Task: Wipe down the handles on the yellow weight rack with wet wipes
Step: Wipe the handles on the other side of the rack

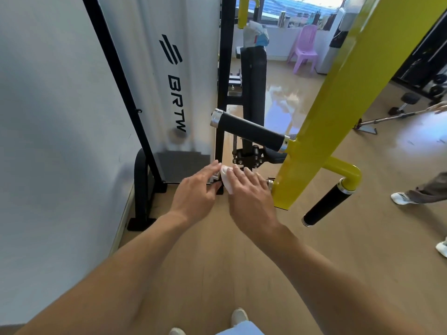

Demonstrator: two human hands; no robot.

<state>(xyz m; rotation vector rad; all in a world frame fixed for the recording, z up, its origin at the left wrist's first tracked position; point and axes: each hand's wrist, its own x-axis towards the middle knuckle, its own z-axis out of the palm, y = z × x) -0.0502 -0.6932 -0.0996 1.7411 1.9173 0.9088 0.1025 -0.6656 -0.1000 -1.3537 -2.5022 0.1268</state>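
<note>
From the head camera, both hands meet low beside the foot of the yellow weight rack point(338, 112). The right hand point(251, 192) lies loosely curled, fingers half open, over a white wet wipe point(226, 178); it appears to press the wipe round a lower handle hidden beneath it, though that is hard to confirm. The left hand point(196, 189) is nearly flat, fingertips touching the wipe's edge, gripping nothing clearly. Two black handles stand unwiped-looking: the upper handle point(249, 130) and the right-side handle point(325, 204). The wipe could slip and drop to the floor point(217, 250), since neither hand clamps it firmly. The white panel point(169, 81) reads "BRTW".
</note>
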